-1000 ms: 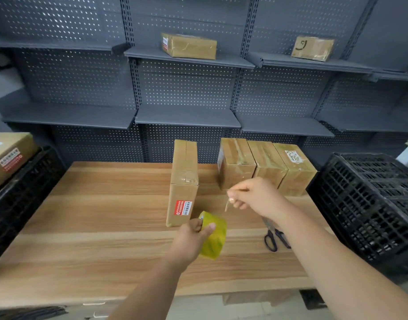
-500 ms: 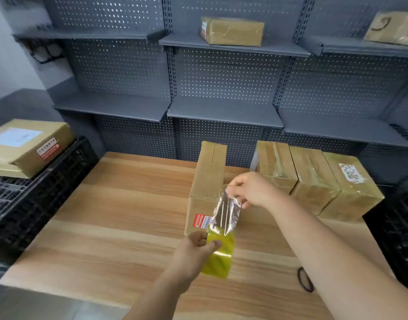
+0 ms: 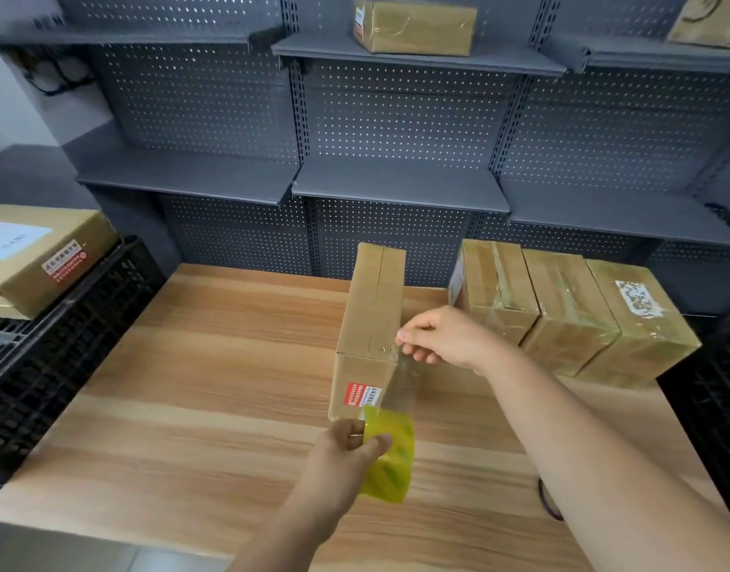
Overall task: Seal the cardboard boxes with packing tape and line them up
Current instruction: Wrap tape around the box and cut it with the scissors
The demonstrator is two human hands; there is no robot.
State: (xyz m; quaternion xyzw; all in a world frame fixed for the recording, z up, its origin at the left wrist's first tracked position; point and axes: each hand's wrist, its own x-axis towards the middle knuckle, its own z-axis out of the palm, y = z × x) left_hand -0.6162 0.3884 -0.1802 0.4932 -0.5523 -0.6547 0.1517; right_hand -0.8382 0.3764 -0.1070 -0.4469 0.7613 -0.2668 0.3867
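Upright box was being taped.
Left hand gripped the roll; right hand above pinched the strip; pressing it down seemed next.

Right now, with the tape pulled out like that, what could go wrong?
The clear tape strip, stretched between the right hand and the yellow-green tape roll in the left hand, could twist and stick to itself. The tall brown cardboard box stands on a narrow side; pressing might tip it.
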